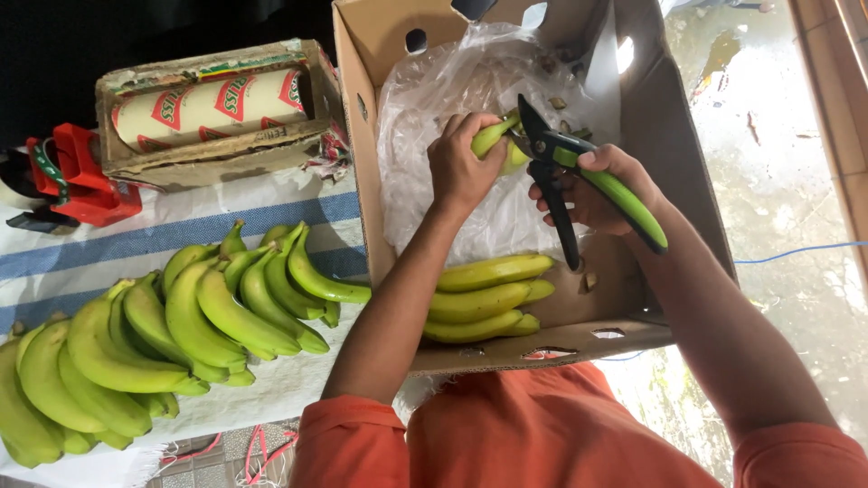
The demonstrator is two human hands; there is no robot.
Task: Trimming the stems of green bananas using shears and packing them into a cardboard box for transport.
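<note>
Far left on the table (pixel 54 271), which is covered by a white cloth with blue stripes: a red tape dispenser (pixel 77 176). Right of it, a shallow carton (pixel 212 149) holding a cream-coloured roll with red markings (pixel 212 108). Near left: several bunches of green bananas (pixel 172 325) lying on the cloth, just beside the box wall. Centre to right: an open cardboard box (pixel 362 136) lined at its far end with a clear plastic bag (pixel 452 81). Inside, at the near end, a small cluster of green bananas (pixel 484 294) lies flat on the box floor. Above the plastic liner, the left hand (pixel 461 167) is closed around a green banana (pixel 495 136), holding it at the stem end. The right hand (pixel 592 185) is clenched on the handles of a pair of pruning shears (pixel 565 167) with green and black grips; the dark blades point toward the far side and meet the banana at the stem, just beside the left hand's fingers. Small cut scraps (pixel 588 280) lie on the box floor near the shears. Orange sleeves (pixel 506 434) fill the near edge. Far right: wet ground (pixel 796 181) with a thin blue cable (pixel 796 253) across it.
</note>
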